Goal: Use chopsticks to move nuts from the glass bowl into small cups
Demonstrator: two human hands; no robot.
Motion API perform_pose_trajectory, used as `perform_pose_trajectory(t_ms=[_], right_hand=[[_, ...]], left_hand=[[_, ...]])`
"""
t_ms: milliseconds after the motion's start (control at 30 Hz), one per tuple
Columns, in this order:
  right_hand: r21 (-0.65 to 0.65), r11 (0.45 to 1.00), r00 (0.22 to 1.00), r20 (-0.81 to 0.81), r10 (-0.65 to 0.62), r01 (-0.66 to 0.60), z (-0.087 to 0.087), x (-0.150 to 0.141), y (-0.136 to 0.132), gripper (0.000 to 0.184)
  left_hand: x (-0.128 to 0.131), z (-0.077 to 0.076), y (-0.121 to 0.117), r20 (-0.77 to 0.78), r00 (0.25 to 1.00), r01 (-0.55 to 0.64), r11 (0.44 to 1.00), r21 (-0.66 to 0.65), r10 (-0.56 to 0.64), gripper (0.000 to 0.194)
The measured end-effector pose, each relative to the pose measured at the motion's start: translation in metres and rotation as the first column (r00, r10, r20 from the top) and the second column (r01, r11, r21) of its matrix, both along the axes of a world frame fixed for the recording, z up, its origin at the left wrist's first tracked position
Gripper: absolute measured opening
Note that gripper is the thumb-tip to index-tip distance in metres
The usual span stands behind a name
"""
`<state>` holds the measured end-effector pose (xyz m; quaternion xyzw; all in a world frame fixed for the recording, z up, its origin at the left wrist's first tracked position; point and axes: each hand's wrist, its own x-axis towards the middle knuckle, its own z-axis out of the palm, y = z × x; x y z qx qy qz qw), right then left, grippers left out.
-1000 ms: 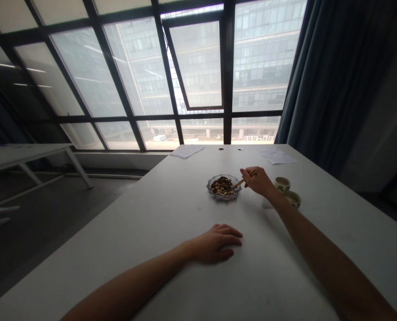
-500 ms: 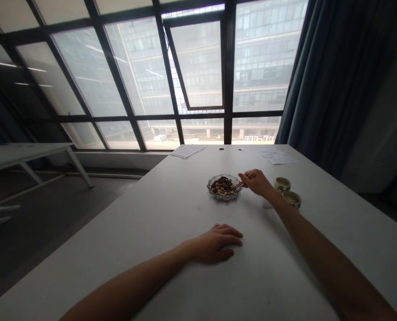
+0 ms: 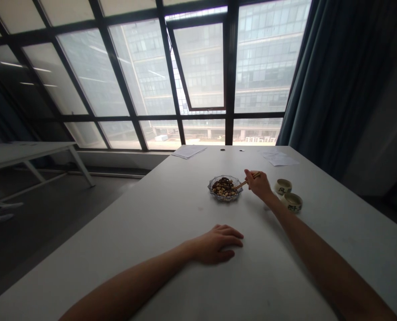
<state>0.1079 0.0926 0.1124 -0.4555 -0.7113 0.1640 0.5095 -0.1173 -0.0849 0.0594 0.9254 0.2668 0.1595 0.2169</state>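
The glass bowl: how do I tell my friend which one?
Find the long white table by the big windows. Toward its far end sits a small cut-glass bowl of nuts, chopsticks over it. The cream cups nearby aren't see-through.

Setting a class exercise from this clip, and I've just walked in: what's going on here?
A person holds wooden chopsticks in their right hand, the tips over a cut-glass dish of what look like mixed nuts. Their left hand rests on the white table, apart from the dish. Two small ceramic cups stand beyond the right hand.
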Motion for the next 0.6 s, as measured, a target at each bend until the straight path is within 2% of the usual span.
perform_pose_trajectory(t_ms=[233, 400, 500, 600], right_hand=[[0.111, 0.985, 0.992, -0.007, -0.130, 0.130, -0.007, -0.004, 0.001, 0.062], [0.088, 0.981, 0.983, -0.076, -0.168, 0.174, -0.011, -0.004, 0.002, 0.063], [0.079, 0.980, 0.978, -0.110, -0.175, 0.184, -0.005, -0.003, 0.000, 0.061], [0.101, 0.973, 0.972, -0.137, -0.193, 0.208, 0.011, 0.002, -0.005, 0.058]], left_hand=[[0.000, 0.002, 0.000, -0.003, 1.000, 0.004, 1.000, 0.001, -0.004, 0.039], [0.000, 0.003, -0.001, -0.005, 1.000, 0.001, 1.000, -0.008, -0.001, 0.039], [0.001, 0.003, -0.001, -0.003, 1.000, 0.004, 1.000, -0.006, -0.004, 0.039], [0.001, 0.002, 0.000, -0.002, 1.000, 0.006, 1.000, -0.001, -0.006, 0.039]])
